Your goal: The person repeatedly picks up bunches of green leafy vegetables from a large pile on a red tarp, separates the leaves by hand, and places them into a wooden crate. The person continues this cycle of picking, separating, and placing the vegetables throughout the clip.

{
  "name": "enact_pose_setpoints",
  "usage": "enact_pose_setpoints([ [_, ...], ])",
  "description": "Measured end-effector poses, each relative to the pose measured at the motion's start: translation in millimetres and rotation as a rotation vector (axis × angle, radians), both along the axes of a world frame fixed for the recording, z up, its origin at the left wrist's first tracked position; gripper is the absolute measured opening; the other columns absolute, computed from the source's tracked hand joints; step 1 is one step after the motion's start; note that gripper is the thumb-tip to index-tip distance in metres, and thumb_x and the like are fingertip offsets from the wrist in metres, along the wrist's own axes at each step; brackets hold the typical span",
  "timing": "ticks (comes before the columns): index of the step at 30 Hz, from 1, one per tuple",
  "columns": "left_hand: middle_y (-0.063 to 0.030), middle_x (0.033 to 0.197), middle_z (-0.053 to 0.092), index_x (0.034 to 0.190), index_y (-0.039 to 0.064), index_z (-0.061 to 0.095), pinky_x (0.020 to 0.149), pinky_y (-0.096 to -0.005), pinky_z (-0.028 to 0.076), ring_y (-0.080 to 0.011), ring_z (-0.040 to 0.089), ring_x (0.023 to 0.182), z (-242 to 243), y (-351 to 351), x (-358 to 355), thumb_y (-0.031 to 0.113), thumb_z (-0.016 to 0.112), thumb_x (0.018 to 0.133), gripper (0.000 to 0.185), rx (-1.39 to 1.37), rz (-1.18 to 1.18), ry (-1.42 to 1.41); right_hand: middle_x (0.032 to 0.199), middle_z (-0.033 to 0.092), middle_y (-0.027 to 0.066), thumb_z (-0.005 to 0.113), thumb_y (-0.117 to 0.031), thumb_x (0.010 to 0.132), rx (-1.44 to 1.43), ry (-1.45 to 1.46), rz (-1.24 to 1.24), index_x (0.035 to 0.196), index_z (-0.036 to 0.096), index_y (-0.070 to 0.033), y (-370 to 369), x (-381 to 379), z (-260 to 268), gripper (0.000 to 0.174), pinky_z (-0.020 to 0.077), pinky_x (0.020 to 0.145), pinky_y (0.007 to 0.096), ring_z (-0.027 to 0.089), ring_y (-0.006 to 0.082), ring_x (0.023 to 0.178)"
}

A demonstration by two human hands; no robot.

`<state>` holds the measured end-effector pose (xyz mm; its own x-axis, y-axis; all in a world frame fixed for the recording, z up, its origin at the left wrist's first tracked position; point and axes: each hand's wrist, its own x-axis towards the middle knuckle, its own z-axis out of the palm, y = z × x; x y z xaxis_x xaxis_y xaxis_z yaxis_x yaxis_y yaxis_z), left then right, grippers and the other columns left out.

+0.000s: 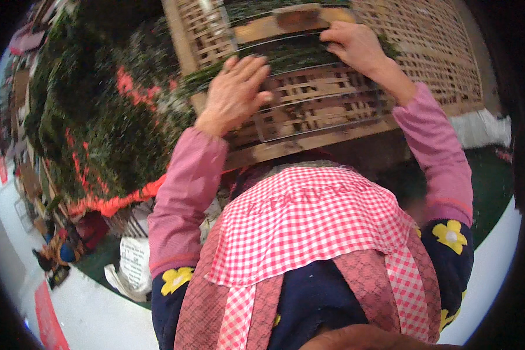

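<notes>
My left hand [240,89] lies flat, palm down, at the left end of a band of thin green stems [288,52], its thumb spread away from the fingers. Across the band, my right hand [354,46] has curled fingers at the stems' right end, beside a wooden bar [262,29]. Motion blur and the hand's own back hide whether anything is between those fingers. A thin metal wire frame [306,99] rests over a wooden lattice [323,87] under the stems. A brownish, blurred object [297,16] sits on the bar.
A large heap of green foliage [100,118] with red strips [113,203] rises at my left. A white sack [133,264] bearing print stands on the floor below it. Whitish sheeting [481,127] lies at the right. My checked apron [306,214] is close to the lattice's near wooden edge [315,142].
</notes>
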<state>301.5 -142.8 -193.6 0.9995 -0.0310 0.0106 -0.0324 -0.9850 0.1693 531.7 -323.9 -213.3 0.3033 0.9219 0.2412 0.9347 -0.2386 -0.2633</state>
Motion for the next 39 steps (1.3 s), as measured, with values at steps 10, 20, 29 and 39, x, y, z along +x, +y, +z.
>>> enact_pose_setpoints([
  [10,-0.0035,0.097,0.065,0.097,0.012,0.066,0.08,-0.0347,0.049,-0.0248,0.059,0.091,-32,155,-90,0.017,0.07,0.073,0.025,-0.226,0.566,-0.513,0.076,0.055,0.0093,0.062,-0.008,0.078,0.034,0.406,-0.056,0.098,0.062,-0.004,41,-62,37,0.021,0.0433,0.061,0.0304,0.055,0.0228,0.066],
  [20,-0.0138,0.109,0.054,0.104,0.017,0.062,0.078,-0.042,0.05,-0.0349,0.053,0.099,-148,237,-57,0.01,0.062,0.072,0.032,0.003,0.649,-0.14,0.067,0.051,0.0092,0.064,-0.003,0.075,0.0,0.406,-0.023,0.089,0.061,0.0,54,-124,59,0.014,0.0403,0.054,0.0303,0.051,0.0214,0.059],
  [29,-0.0021,0.068,0.062,0.085,0.002,0.065,0.052,-0.0257,0.048,-0.0113,0.059,0.057,-109,283,-89,-0.006,0.062,0.067,0.02,-1.114,0.922,-0.234,0.066,0.053,0.0108,0.063,-0.004,0.074,0.024,0.343,-0.07,0.086,0.062,0.0,28,-111,71,0.012,0.0406,0.053,0.0325,0.052,0.0239,0.057],
  [39,-0.0019,0.083,0.066,0.087,0.0,0.067,0.07,-0.0232,0.05,-0.0089,0.06,0.073,87,148,-41,-0.009,0.061,0.071,0.019,-1.338,0.262,-0.468,0.075,0.064,0.0112,0.064,-0.017,0.079,0.191,0.279,0.089,0.088,0.066,-0.003,16,-75,57,0.017,0.0476,0.06,0.0327,0.062,0.025,0.065],
])
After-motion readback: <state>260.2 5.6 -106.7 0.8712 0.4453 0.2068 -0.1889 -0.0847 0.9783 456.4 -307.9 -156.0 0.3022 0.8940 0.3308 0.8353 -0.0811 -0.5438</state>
